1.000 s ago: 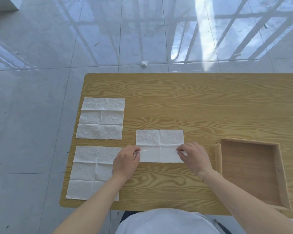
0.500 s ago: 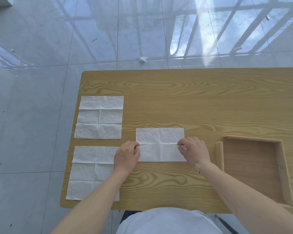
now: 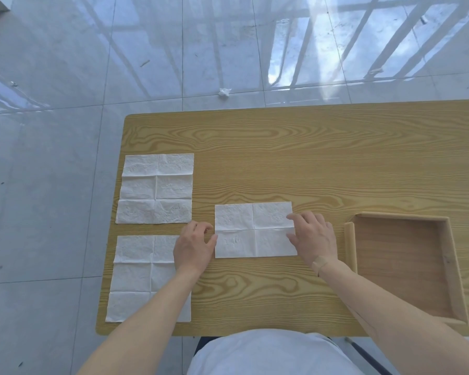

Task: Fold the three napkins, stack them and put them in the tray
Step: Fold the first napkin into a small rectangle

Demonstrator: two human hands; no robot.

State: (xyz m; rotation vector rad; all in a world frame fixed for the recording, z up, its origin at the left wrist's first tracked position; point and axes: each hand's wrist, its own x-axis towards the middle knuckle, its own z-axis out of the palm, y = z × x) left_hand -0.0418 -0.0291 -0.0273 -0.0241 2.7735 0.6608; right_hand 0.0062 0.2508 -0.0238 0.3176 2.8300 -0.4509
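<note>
Wooden table (image 3: 295, 147): napkins (image 3: 156, 188), tray (image 3: 447, 266).

Folded napkin (image 3: 255, 230) sits mid-table (image 3: 282, 158), tray (image 3: 444, 266) off to its right. Two open napkins on the left, far one (image 3: 156, 188) behind near one (image 3: 138, 277).

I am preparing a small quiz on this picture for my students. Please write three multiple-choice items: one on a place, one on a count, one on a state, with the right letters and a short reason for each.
1. Where is the wooden tray?
A. on the table's right side
B. on the floor
C. on top of a napkin

2. How many white napkins lie on the table?
A. one
B. three
C. five

3. In what state is the tray?
A. full of napkins
B. turned upside down
C. empty

Answers:
1 A: it stands beside the right hand.
2 B: the far-left napkin, the near-left napkin and the middle napkin between the hands, with the left hand at its edge.
3 C: only its bare wooden bottom shows.
</note>
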